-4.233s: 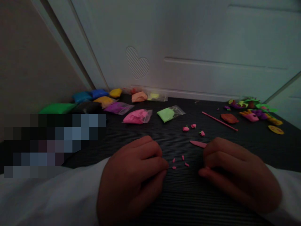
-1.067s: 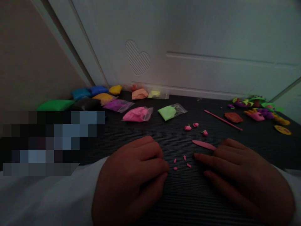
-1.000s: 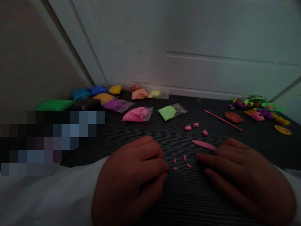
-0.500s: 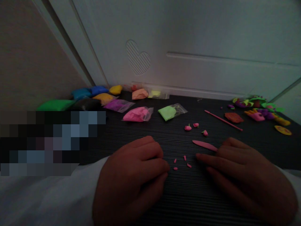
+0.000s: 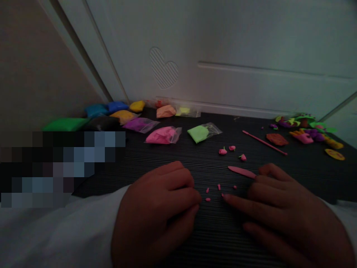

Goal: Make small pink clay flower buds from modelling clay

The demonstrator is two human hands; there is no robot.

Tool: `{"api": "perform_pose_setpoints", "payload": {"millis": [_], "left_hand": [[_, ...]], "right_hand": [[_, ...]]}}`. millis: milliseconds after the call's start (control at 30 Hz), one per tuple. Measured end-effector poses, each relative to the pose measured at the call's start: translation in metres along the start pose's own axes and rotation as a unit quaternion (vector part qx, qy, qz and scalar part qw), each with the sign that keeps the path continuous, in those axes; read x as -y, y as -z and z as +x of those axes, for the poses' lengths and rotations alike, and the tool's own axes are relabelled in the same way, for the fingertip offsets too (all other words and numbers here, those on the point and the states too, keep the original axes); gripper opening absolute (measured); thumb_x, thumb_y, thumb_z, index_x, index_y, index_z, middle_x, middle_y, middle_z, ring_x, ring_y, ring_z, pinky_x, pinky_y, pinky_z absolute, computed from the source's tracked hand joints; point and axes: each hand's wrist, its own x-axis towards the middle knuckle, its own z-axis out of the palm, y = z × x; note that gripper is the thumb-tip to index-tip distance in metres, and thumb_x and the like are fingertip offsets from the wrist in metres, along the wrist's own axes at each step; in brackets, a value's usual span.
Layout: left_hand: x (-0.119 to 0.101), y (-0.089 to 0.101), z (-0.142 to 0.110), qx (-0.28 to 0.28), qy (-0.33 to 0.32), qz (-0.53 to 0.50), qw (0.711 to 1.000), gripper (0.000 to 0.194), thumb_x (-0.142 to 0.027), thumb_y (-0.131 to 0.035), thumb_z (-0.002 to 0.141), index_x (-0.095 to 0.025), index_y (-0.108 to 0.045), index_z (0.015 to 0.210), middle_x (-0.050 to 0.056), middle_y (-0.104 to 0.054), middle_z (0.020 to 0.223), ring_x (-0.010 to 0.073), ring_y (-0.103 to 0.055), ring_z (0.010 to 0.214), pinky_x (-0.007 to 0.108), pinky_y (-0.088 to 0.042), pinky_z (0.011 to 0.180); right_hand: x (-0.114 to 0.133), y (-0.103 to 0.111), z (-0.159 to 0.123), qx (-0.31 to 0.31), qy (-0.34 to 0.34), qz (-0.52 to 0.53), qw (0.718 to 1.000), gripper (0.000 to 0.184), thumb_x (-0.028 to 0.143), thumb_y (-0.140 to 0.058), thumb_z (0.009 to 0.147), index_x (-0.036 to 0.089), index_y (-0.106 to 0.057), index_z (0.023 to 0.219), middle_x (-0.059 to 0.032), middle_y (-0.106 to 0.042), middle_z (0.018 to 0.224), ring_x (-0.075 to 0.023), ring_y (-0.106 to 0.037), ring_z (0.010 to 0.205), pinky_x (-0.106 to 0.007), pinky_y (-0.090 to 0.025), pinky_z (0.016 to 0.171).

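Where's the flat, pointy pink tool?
In the head view, the flat, pointy pink tool is right of centre, on the near side of the three pink rosebuds, its right end hidden at the right hand.

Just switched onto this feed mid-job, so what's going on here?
A person's bare hands are among small pink pieces on a dark tabletop. The right hand has its index fingertip at one piece, mostly covering it. The left hand is curled beside the others; whether it holds anything is hidden. A pink flat tool lies partly behind the right hand, with three pink buds beyond it.
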Motion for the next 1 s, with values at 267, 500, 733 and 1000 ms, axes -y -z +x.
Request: {"api": "perform_pose_setpoints", "payload": {"millis": [267, 500, 733, 1000], "left_hand": [[-0.0008, 0.0003, 0.0004, 0.002, 0.004, -0.003, 1.000, 0.019, -0.011, -0.044, 0.079, -0.016, -0.063, 0.077, 0.002, -0.047, 0.071, 0.0147, -0.039, 0.069, 0.028, -0.032, 0.058], [0.0001, 0.0001, -0.0007, 0.006, -0.003, -0.001, 1.000, 0.018, -0.012, -0.045, 0.079, -0.016, -0.062, 0.078, 0.002, -0.047, 0.072, 0.0145, -0.039, 0.069, 0.029, -0.031, 0.058], [0.0000, 0.0000, 0.0002, 0.009, 0.000, 0.000, 1.000, 0.019, -0.012, -0.043, 0.080, -0.016, -0.062, 0.079, 0.002, -0.047, 0.071, 0.0146, -0.039, 0.068, 0.028, -0.031, 0.057], [0.0003, 0.0010, 0.0008, 0.005, -0.004, -0.003, 1.000, 0.018, -0.011, -0.045, 0.078, -0.016, -0.062, 0.078, 0.002, -0.048, 0.071, 0.0147, -0.039, 0.068, 0.028, -0.032, 0.057]], "right_hand": [[0.0013, 0.0003, 0.0014, 0.029, -0.021, 0.011, 0.999, 0.035, 0.028, -0.051, 0.079, 0.020, -0.054, 0.113, -0.0002, -0.056, 0.070, -0.0162, -0.047, 0.067, -0.042, -0.027, 0.073], [0.0024, -0.0007, 0.0011, 0.015, -0.002, 0.023, 1.000, 0.030, 0.026, -0.051, 0.078, 0.023, -0.057, 0.108, 0.0013, -0.054, 0.066, -0.0155, -0.047, 0.063, -0.040, -0.028, 0.071], [0.0005, -0.0012, -0.0025, -0.011, -0.013, 0.016, 1.000, 0.027, 0.023, -0.048, 0.081, 0.019, -0.058, 0.105, 0.0001, -0.055, 0.066, -0.0153, -0.048, 0.064, -0.041, -0.029, 0.074], [0.0018, -0.0013, -0.0001, 0.027, 0.000, 0.005, 1.000, 0.031, 0.027, -0.050, 0.079, 0.021, -0.057, 0.108, 0.0001, -0.055, 0.066, -0.0151, -0.048, 0.063, -0.040, -0.029, 0.071]]}}
